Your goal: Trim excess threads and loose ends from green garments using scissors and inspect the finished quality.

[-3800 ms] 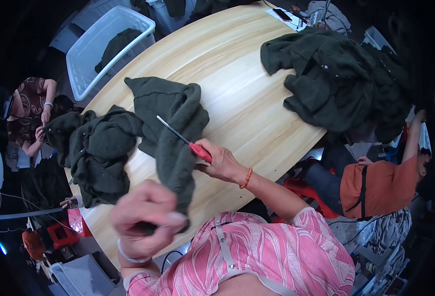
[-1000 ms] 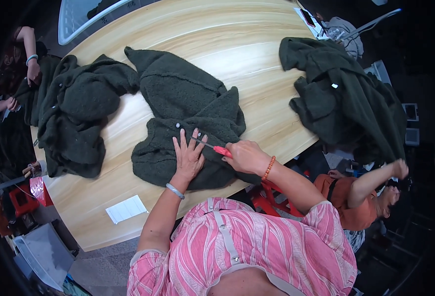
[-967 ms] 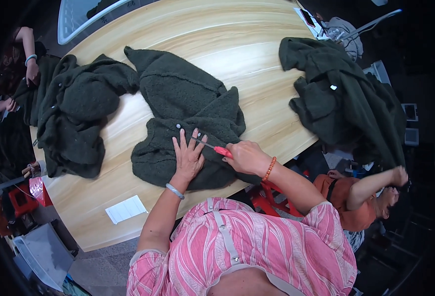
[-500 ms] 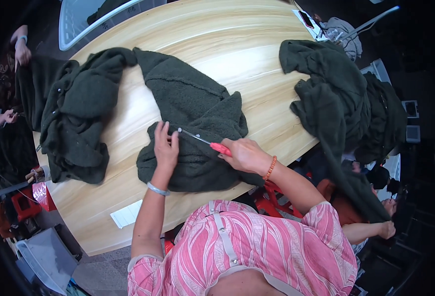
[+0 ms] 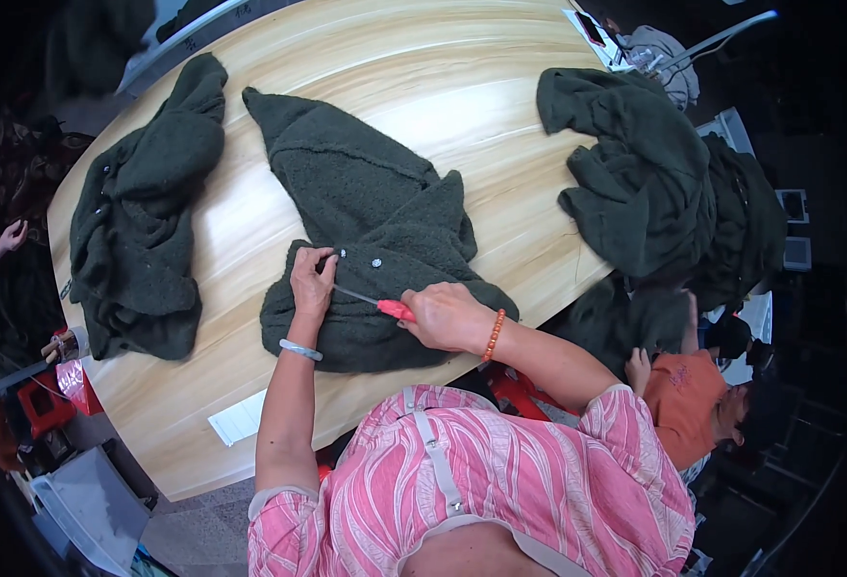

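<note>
A dark green fleece garment lies folded on the table in front of me, with two shiny round buttons showing. My left hand pinches with thumb and fingers at the cloth beside the upper-left button; exactly what is between the fingertips is hidden. In my closed right hand is a red-handled tool with a thin metal shaft, its kind not clear. Its shaft points left across the garment, and the tip ends close to my left fingers.
Another dark green garment lies at the left, and more are heaped at the right. A white paper strip is near the front edge. At the right a person in orange handles dark cloth; another person's hand shows far left.
My left fingers have closed beside the button. The tool has moved down and left, off the buttons. At the left, part of the dark cloth has been lifted away; at the right, hanging cloth has shifted.
</note>
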Motion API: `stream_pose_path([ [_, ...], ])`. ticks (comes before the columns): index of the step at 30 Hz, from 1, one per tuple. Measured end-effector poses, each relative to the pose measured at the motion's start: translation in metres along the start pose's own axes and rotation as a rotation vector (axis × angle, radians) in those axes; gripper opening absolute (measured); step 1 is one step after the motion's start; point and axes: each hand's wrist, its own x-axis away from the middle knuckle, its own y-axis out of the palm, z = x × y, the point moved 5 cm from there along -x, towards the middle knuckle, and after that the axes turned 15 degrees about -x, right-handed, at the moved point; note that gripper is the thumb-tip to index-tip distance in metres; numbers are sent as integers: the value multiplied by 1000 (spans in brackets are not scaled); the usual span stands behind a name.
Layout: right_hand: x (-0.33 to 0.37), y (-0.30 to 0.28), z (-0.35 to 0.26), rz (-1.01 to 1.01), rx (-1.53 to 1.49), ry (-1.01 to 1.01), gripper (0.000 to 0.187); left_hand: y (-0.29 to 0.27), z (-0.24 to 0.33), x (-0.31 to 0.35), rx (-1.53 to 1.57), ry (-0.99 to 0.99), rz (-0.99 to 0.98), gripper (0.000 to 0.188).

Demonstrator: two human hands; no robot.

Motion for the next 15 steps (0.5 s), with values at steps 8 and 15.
stream_pose_path([
  [8, 25, -15, 22, 78, -73, 85, 27, -23, 45, 1, -264, 98, 118, 47],
  [15, 56, -29, 21, 31, 37, 155, 24, 22, 64, 39, -262, 179, -228, 48],
])
